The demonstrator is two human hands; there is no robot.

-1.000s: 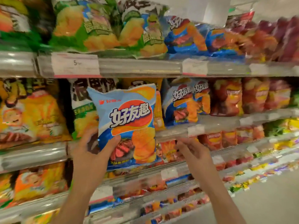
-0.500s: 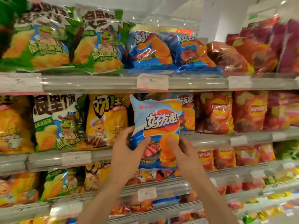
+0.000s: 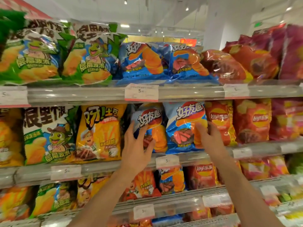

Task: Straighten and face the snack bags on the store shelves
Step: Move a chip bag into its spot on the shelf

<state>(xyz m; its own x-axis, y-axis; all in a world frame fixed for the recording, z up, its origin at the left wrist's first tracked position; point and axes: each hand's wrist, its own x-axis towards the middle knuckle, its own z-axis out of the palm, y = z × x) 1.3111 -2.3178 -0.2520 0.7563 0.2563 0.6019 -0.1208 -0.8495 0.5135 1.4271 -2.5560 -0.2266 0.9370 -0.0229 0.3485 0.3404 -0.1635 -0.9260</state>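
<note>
Two blue snack bags stand side by side on the middle shelf [image 3: 205, 157]. The left blue bag [image 3: 152, 118] is turned slightly and bulges forward. My left hand [image 3: 136, 148] lies on its lower front with fingers spread, touching it. The right blue bag [image 3: 185, 128] faces forward. My right hand [image 3: 211, 138] holds that bag's right edge, thumb on the front, the other fingers hidden between it and a red Lay's bag [image 3: 219, 120].
A yellow bag [image 3: 100, 133] and a green frog bag [image 3: 47, 135] stand left of the blue ones. More red bags [image 3: 252, 120] fill the right. The top shelf [image 3: 188, 92] holds green, blue and red bags. Lower shelves are stocked, with price tags [image 3: 141, 92] on the rails.
The blue bag I held in the air with both hands now stands on the middle shelf. My hands have moved up to the shelf's two blue bags.
</note>
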